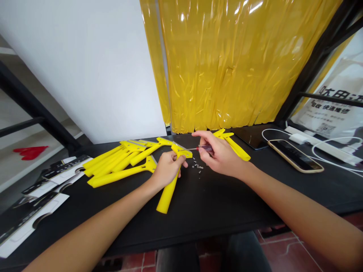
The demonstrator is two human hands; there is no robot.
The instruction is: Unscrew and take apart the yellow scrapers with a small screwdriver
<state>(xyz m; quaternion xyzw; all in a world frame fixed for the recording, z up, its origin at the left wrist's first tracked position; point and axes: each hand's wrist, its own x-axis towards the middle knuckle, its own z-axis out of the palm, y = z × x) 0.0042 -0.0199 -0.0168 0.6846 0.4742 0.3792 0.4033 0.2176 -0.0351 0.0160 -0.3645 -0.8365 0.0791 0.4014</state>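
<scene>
My left hand (169,168) is closed around the neck of a yellow scraper (167,196), whose handle slants down toward the table's front edge. Its wide head with a metal strip points away from me. In my right hand (217,153) is a screwdriver (206,147) with a dark reddish handle, its thin shaft reaching left to the scraper's head. Whether the tip sits in a screw is too small to tell. Several small screws and nuts (197,166) lie on the black table between my hands. To the left rests a pile of yellow scrapers (113,160).
More yellow scrapers (238,148) lie behind my right hand. A phone (295,155), white cables and a power strip (320,143) occupy the right side. Printed cards (42,211) are stacked at the left edge. A yellow plastic curtain (227,68) and white panel (85,68) close off the back.
</scene>
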